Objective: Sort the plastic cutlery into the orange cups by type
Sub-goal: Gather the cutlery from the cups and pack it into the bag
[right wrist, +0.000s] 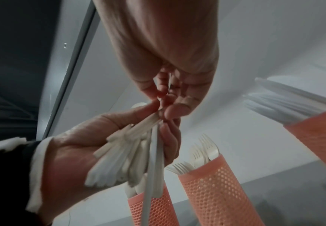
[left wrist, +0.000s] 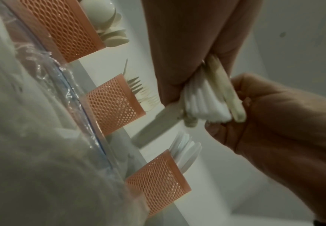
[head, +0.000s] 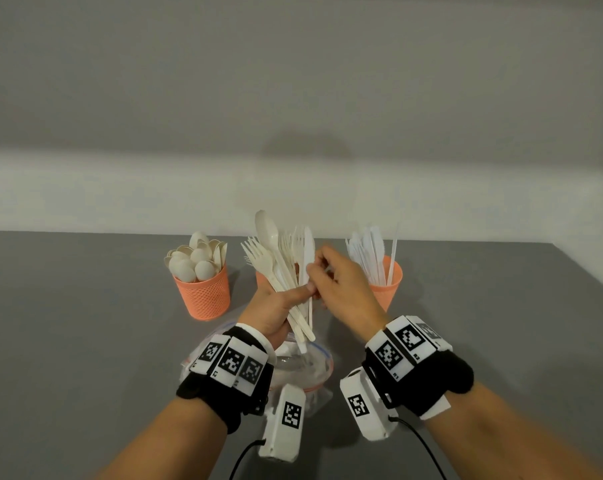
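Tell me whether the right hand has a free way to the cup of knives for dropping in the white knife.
Probably yes. The right hand pinches the white knife out of the bundle in the left hand, and the cup of knives stands just to its right with nothing between them.

spoon cup point(head: 204, 295) left; fork cup point(left wrist: 112, 105) middle; knife cup point(head: 387, 288) right
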The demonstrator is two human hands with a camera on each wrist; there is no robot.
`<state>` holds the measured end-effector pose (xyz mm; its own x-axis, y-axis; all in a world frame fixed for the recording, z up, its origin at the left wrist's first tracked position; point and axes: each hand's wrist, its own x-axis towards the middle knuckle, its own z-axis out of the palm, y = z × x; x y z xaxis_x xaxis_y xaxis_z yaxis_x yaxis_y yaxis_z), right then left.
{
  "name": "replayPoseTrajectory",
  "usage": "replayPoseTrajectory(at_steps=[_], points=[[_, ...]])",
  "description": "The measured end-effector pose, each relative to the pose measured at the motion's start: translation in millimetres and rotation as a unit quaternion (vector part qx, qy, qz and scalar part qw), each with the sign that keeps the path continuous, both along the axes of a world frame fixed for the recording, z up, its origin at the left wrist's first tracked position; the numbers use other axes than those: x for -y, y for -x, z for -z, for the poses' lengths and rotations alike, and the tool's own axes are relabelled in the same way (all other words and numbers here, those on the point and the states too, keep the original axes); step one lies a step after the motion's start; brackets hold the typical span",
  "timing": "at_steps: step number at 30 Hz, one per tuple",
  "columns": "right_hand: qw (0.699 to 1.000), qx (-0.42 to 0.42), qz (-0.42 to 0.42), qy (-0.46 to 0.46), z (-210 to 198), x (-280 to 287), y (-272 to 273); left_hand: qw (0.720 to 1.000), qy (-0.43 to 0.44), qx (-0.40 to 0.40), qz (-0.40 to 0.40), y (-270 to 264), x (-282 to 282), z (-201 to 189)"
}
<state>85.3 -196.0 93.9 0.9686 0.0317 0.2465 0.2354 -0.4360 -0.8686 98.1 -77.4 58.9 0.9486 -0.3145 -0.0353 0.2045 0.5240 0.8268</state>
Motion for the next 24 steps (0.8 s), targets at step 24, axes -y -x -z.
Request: replayPoseTrajectory(at_steps=[24], points=[[0.941, 0.035, 0.202, 0.271, 64.1, 116.3, -48.3, 0.995, -0.070, -0.012, 0.070, -9.9, 14.8, 4.3]])
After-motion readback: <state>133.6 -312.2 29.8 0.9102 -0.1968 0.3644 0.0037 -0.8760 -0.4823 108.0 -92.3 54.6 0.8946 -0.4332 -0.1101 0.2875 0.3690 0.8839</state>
